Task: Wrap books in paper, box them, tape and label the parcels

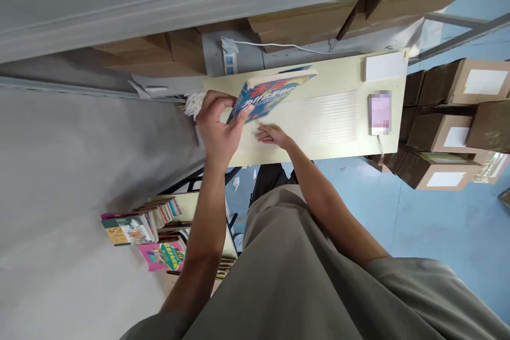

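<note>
My left hand (221, 122) grips a blue book (271, 94) by one end, thumb on the cover and fingers behind. The book is tilted above the pale yellow table (338, 77), and its cover carries red and white lettering. Slightly blurred, my right hand (271, 134) hovers below the book near the table's close edge, fingers stretched out and nothing in them. To its right lies a translucent ribbed sheet (329, 118) on the tabletop.
On the table's right end are a white box (384, 66) and a purple-faced object (380, 112) with a cord. A power strip (230, 58) sits behind the table. Cardboard boxes (446, 133) are stacked at right; books (131, 228) fill a cart at lower left.
</note>
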`<state>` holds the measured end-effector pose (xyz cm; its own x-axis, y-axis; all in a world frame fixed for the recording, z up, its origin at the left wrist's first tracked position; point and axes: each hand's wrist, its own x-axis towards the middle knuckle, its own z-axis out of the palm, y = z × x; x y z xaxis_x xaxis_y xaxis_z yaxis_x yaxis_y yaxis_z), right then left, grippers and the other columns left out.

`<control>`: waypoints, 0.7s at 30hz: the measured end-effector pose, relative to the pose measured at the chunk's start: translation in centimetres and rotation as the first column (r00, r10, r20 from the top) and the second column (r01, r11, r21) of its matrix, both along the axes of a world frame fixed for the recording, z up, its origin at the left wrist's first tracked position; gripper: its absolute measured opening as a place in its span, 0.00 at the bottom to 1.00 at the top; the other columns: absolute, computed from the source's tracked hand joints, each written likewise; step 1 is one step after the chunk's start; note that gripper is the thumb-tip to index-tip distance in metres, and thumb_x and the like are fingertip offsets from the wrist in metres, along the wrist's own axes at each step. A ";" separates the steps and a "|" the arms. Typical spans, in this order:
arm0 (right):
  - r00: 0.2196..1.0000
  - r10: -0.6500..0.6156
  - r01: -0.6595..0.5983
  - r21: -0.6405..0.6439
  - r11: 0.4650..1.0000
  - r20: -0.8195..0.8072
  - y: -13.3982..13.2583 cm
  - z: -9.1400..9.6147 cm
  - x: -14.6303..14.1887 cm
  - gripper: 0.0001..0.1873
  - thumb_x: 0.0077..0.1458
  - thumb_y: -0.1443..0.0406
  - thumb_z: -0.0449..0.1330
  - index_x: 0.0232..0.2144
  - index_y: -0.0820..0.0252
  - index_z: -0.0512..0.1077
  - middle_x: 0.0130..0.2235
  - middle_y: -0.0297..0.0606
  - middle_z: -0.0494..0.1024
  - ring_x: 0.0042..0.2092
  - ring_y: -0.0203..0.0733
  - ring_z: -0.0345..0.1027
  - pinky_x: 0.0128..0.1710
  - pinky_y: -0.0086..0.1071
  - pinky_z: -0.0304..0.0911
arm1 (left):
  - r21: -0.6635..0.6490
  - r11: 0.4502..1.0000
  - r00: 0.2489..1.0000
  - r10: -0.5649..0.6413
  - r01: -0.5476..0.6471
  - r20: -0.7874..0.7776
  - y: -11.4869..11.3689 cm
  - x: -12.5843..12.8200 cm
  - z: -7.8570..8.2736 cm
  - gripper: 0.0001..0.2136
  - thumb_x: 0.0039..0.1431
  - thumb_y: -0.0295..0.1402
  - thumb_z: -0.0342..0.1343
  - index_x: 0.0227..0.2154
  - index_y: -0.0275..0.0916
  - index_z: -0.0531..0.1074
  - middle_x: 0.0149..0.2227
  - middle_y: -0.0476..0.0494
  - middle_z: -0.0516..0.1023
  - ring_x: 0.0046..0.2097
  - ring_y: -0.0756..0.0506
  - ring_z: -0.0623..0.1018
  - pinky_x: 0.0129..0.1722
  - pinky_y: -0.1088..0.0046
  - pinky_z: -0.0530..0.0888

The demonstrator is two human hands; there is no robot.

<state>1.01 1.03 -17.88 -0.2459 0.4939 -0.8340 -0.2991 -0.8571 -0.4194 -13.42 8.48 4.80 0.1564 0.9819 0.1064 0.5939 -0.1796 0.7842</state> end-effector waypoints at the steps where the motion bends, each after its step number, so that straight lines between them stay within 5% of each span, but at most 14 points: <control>1: 0.996 -0.063 0.066 0.043 0.997 -0.069 -0.8 0.3 2.1 0.18 0.76 0.48 0.68 0.46 0.55 0.84 0.46 0.42 0.93 0.46 0.44 0.89 0.54 0.38 0.84 | -0.083 0.997 0.997 0.015 -0.009 0.073 -0.7 0.6 -0.3 0.20 0.65 0.56 0.75 0.37 0.44 0.82 0.43 0.46 0.84 0.52 0.39 0.84 0.60 0.61 0.81; 3: 0.980 -0.147 0.162 0.113 0.980 -0.132 -3.1 1.3 7.2 0.21 0.72 0.44 0.68 0.50 0.52 0.84 0.50 0.42 0.93 0.54 0.51 0.88 0.61 0.46 0.84 | -0.297 0.955 0.968 0.067 0.008 0.242 -2.0 2.2 -2.0 0.21 0.61 0.57 0.77 0.38 0.44 0.83 0.42 0.47 0.84 0.50 0.40 0.85 0.56 0.62 0.83; 5: 0.980 -0.145 0.165 0.150 0.975 -0.137 -5.9 2.7 13.0 0.31 0.68 0.34 0.66 0.51 0.52 0.85 0.50 0.43 0.92 0.60 0.59 0.86 0.62 0.51 0.83 | -0.521 0.851 0.913 0.166 0.058 0.372 -3.4 4.1 -5.0 0.24 0.57 0.58 0.79 0.39 0.43 0.85 0.42 0.45 0.86 0.49 0.39 0.86 0.53 0.62 0.84; 7: 0.987 -0.142 0.154 0.179 0.972 -0.076 -8.5 3.9 18.0 0.39 0.65 0.27 0.63 0.51 0.51 0.85 0.50 0.45 0.92 0.62 0.60 0.85 0.61 0.51 0.83 | -0.673 0.735 0.871 0.275 0.082 0.406 -4.8 6.5 -8.8 0.26 0.51 0.58 0.81 0.38 0.41 0.85 0.40 0.43 0.87 0.46 0.38 0.86 0.49 0.61 0.83; 9: 0.986 -0.164 0.153 0.209 0.966 0.034 -10.5 4.6 21.3 0.39 0.57 0.28 0.71 0.51 0.50 0.85 0.52 0.44 0.92 0.60 0.57 0.86 0.59 0.49 0.83 | -0.739 0.674 0.873 0.348 0.021 0.342 -6.0 8.9 -12.4 0.25 0.48 0.56 0.83 0.32 0.40 0.84 0.35 0.43 0.85 0.41 0.40 0.84 0.43 0.64 0.81; 13: 0.960 -0.219 0.169 0.264 0.950 0.173 -12.0 4.0 23.2 0.41 0.41 0.34 0.84 0.48 0.53 0.87 0.52 0.43 0.92 0.55 0.59 0.87 0.56 0.52 0.84 | -0.744 0.651 0.895 0.408 -0.149 0.178 -7.5 12.3 -17.2 0.22 0.49 0.51 0.83 0.27 0.39 0.81 0.30 0.45 0.83 0.35 0.44 0.81 0.34 0.70 0.75; 21: 0.911 -0.270 0.118 0.430 0.895 0.312 -10.6 1.7 23.9 0.44 0.49 0.28 0.75 0.51 0.55 0.87 0.52 0.42 0.92 0.56 0.64 0.87 0.59 0.54 0.85 | -0.725 0.660 0.871 0.457 -0.196 0.180 -6.5 13.9 -21.0 0.17 0.51 0.43 0.80 0.34 0.39 0.81 0.37 0.42 0.88 0.44 0.40 0.87 0.46 0.66 0.82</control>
<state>24.92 -9.55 -16.21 0.1641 0.8045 -0.5708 -0.2078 -0.5375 -0.8173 0.51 1.94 -16.22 -0.1044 0.7828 -0.6135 0.1994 0.6208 0.7582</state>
